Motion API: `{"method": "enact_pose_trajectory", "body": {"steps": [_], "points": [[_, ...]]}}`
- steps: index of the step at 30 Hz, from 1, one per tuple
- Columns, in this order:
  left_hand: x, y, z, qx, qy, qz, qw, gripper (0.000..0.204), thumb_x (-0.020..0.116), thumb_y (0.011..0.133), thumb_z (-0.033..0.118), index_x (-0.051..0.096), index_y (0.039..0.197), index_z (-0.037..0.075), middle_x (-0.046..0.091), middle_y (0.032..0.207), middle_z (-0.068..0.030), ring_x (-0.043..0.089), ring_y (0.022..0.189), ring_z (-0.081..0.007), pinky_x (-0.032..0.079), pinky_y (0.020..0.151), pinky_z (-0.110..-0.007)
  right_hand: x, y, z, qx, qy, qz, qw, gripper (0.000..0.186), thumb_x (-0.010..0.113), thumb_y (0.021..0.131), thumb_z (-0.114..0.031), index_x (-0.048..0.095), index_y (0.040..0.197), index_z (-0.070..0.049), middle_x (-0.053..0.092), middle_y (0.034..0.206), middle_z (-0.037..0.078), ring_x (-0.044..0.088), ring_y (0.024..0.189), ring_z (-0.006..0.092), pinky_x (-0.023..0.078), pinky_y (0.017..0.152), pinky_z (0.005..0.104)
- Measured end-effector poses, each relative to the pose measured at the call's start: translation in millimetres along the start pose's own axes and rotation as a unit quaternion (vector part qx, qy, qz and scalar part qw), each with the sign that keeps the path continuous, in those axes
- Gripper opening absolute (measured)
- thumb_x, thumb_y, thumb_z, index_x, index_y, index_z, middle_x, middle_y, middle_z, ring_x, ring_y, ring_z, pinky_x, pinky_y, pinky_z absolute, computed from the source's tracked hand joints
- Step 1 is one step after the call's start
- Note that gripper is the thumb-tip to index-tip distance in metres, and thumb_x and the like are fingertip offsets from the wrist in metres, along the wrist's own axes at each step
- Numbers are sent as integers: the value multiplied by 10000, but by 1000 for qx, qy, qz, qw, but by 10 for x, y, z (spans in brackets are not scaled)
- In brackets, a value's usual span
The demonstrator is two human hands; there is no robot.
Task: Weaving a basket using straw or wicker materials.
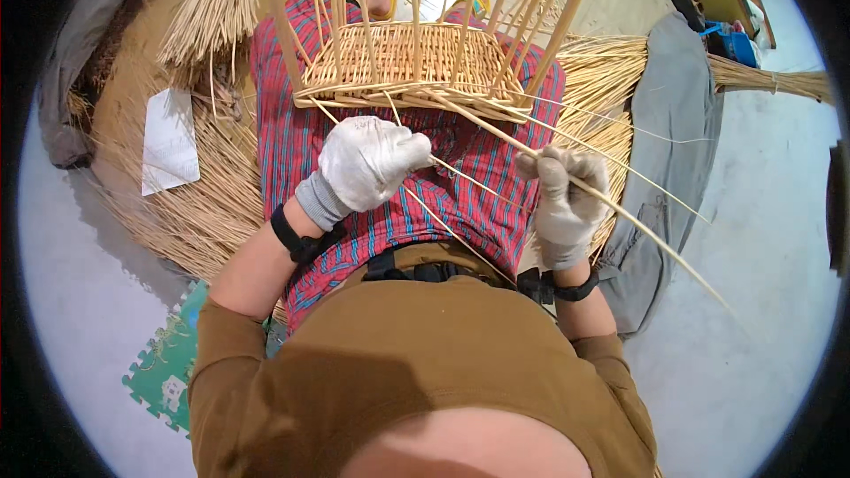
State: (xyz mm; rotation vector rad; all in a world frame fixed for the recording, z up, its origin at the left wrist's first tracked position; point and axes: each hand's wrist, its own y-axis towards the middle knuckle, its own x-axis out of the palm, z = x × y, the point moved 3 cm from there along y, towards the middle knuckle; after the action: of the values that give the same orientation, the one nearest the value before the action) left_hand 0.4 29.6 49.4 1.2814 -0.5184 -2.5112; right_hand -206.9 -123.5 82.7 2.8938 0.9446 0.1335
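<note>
A half-woven wicker basket [412,57] with tall upright stakes rests across my lap on plaid red cloth [474,217], several loose rods sticking out from its near edge. My left hand [372,162], in a white glove, is closed just below that edge around a thin rod [469,177], which runs down to the right from my fingertips. In a soiled white glove, my right hand [568,199] grips a longer, thicker rod [660,244] between thumb and fingers; it runs from the basket's rim down to the lower right. Other thin rods pass above that hand.
Wicker bundles lie at upper left [211,9] and right [602,71]. A paper sheet [168,142] rests on rods at left. Also in view are grey cloth [664,124], a green foam mat [164,372], a blue container [739,46] and my sandalled feet beyond the basket.
</note>
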Motion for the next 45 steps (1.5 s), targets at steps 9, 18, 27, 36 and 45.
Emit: {"method": "enact_pose_trajectory", "body": {"steps": [9,18,27,36,45], "points": [[57,39,6,20,38,20,999,179,767,776,157,612,860,128,551,676,-38,593,657,-268,453,629,-397,81,175,99,59,-79,-60,993,118,689,991,-80,596,968,-13,758,888,153,732,795,176,603,771,325],[41,38,40,9,75,9,997,164,767,740,216,626,807,168,484,693,-7,560,743,-250,446,707,-394,-186,713,13,77,-93,-223,967,123,704,933,63,587,947,25,731,1023,153,713,927,187,603,851,341],[112,-26,-6,10,81,59,995,252,825,646,204,624,794,174,541,827,-3,662,1022,-317,523,868,-449,-256,963,69,6,-112,-297,948,161,686,857,158,661,966,43,743,1062,167,731,957,237,620,851,383],[199,-6,-47,14,7,40,999,206,788,701,126,599,782,109,518,825,-68,651,1118,-381,539,910,-490,302,800,-541,-337,-505,-499,619,277,624,834,-175,654,1106,-134,727,1149,77,707,1088,265,607,785,353],[204,60,-48,30,-12,14,999,251,818,718,154,632,877,97,572,959,-104,653,1032,-343,547,871,-434,387,506,496,212,-29,-180,960,115,597,1027,-53,590,1118,17,737,1061,169,748,937,241,624,819,345]]}}
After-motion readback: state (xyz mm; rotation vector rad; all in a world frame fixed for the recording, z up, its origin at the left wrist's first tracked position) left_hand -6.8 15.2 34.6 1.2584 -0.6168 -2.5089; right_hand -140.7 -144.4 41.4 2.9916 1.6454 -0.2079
